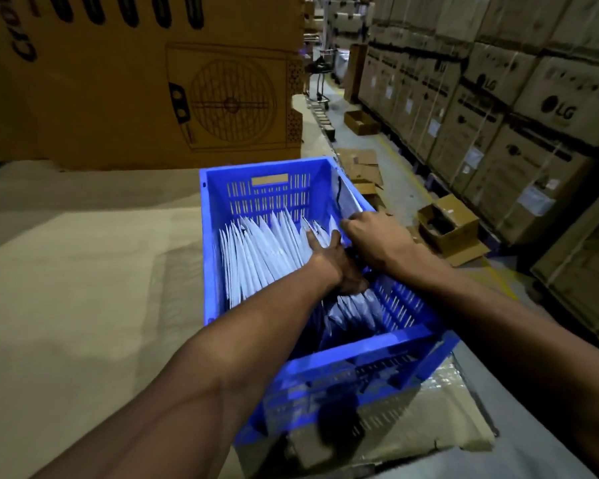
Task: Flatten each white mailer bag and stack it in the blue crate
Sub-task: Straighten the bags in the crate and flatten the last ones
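White mailer bags (256, 250) stand on edge in a row filling the left of the blue crate (256, 174), the left hand (336, 267) pressing flat-fingered against the row's right end, while the right hand (377, 236), nearer the right wall, pinches one bag's top edge.

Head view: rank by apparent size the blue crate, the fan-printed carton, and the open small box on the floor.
1. Fan-printed carton, cut off by the frame.
2. Blue crate, though it is nearer the camera, so true order is unsure.
3. Open small box, clearly smallest.
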`<state>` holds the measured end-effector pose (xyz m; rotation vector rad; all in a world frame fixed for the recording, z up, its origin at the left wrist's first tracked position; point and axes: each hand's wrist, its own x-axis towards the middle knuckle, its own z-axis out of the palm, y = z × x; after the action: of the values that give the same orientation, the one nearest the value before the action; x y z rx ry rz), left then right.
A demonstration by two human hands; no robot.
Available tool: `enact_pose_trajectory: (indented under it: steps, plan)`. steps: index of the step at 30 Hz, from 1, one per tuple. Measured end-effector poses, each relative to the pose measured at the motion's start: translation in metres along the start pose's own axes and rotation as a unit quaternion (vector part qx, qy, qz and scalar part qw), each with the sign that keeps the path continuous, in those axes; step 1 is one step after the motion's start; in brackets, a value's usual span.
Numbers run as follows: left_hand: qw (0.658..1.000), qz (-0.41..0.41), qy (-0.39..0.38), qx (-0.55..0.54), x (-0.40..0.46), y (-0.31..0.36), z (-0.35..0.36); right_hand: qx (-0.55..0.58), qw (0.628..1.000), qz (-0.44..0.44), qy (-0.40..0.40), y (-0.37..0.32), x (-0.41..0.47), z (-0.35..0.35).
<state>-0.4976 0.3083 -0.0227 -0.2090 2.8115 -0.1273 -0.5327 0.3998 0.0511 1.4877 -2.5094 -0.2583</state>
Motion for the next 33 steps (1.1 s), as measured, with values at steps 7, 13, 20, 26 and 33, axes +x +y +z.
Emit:
enact_pose_trajectory:
  steps: [7,13,20,26,33]
  plan:
    - [0.996,-0.036,-0.083,0.003,0.001,0.001,0.001,-0.033,0.999,0.018,-0.039,-0.012,0.001,0.005]
    - [0.995,-0.056,-0.086,-0.001,-0.01,-0.015,-0.001,-0.046,0.997,0.025,-0.057,-0.021,0.004,0.008]
    - [0.993,-0.06,-0.101,-0.029,-0.029,-0.033,0.003,0.05,0.992,0.02,-0.118,-0.039,0.017,0.024]
    - [0.988,0.032,-0.019,-0.151,-0.055,-0.066,-0.002,0.091,0.978,0.038,-0.182,-0.044,0.018,0.042]
    - [0.956,-0.208,0.075,-0.192,-0.087,-0.088,0.017,0.039,0.999,0.017,0.027,-0.06,0.027,0.033]
